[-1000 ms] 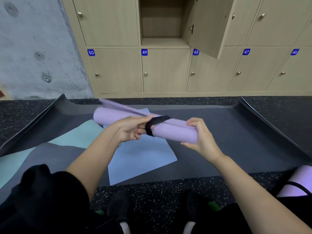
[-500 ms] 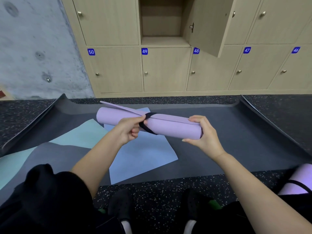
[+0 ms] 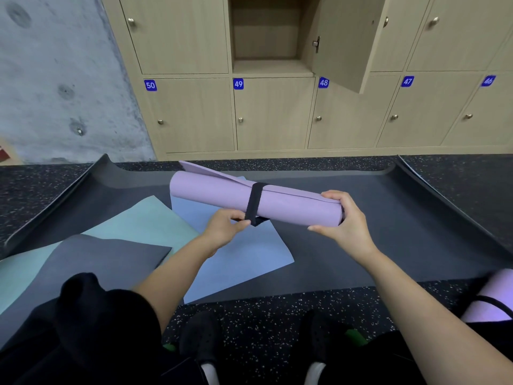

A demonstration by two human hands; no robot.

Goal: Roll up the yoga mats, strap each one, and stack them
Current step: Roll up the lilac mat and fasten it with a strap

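A rolled purple yoga mat point(image 3: 213, 194) is held in the air above the floor, its loose outer flap sticking out at the far left end. A black strap point(image 3: 254, 200) wraps around its middle. My left hand point(image 3: 223, 229) pinches the strap's lower end just under the roll. My right hand point(image 3: 342, 220) grips the roll's right end. Flat on the floor beneath lie a blue mat point(image 3: 244, 259), a teal mat point(image 3: 138, 226) and a dark grey mat point(image 3: 105, 257). Another rolled purple mat point(image 3: 491, 298) with a black strap lies at the lower right.
A large black mat point(image 3: 361, 245) with curled-up side edges covers the speckled floor. Wooden lockers point(image 3: 274, 115) numbered 46 to 50 stand ahead; one upper locker door point(image 3: 341, 37) hangs open. A concrete wall point(image 3: 55, 79) is at the left. My shoes point(image 3: 202, 340) show below.
The strap has gone from slanted to wrapped straight around the roll. My left hand dropped from the top of the roll to below it, pulling the strap end. The roll shifted slightly right.
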